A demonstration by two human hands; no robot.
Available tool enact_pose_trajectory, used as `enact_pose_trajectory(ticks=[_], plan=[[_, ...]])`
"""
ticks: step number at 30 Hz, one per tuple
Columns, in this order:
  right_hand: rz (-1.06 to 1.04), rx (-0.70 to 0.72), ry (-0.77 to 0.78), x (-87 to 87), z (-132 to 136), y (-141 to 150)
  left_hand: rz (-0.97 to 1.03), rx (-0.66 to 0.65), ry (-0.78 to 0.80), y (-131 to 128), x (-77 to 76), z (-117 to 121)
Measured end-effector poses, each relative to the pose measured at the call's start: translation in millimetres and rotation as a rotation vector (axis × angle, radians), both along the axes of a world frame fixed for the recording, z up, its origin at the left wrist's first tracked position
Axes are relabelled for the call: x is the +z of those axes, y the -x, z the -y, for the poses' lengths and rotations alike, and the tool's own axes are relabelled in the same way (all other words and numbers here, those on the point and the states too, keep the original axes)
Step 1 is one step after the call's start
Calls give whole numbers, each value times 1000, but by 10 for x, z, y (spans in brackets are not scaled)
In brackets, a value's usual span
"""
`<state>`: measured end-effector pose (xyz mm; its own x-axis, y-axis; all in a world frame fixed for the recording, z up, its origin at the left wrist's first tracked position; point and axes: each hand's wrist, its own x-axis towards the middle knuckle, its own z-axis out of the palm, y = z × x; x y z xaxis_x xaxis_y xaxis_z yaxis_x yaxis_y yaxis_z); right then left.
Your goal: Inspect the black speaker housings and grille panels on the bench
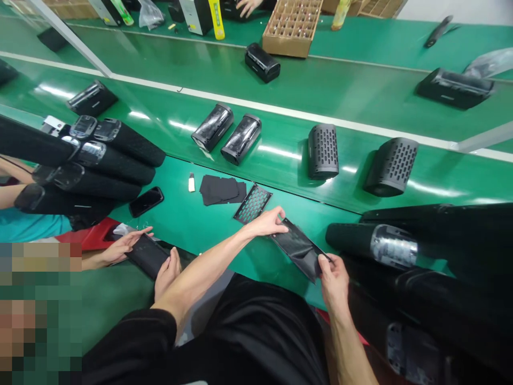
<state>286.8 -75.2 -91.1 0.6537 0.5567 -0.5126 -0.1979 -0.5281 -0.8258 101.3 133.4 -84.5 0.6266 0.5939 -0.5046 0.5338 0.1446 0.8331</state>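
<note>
Between my hands is a dark rectangular panel (298, 248) with a glossy, creased, film-like face, held slanting over the green bench. Its upper-left end is pinched by my left hand (269, 222). My right hand (334, 271) grips the lower-right end, thumb on top. Just beyond my left hand, a black perforated grille (253, 203) lies on the bench. Left of the grille is a loose pile of thin black sheets (222, 189).
A co-worker's hands (168, 267) hold a black panel (147, 255) at left. Black speaker-like units (323, 151) stand on the green conveyor (280, 123). Stacked black units (372, 243) crowd the right, others (116, 160) the left. A phone (146, 201) lies on the bench.
</note>
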Motion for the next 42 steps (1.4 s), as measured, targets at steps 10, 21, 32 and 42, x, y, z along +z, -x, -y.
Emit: enact_pose_trajectory(ticks=[10,21,32,42], plan=[[-135,55,-62,415,111,37,185,295,276,474,212,539],[-59,105,-46,442,67,36,287,469,377,563,342,831],[-103,85,-43,409,-6,-30,296,462,262,558,267,892],[-183,6,-66,410,-25,-99,309,478,251,507,250,848]])
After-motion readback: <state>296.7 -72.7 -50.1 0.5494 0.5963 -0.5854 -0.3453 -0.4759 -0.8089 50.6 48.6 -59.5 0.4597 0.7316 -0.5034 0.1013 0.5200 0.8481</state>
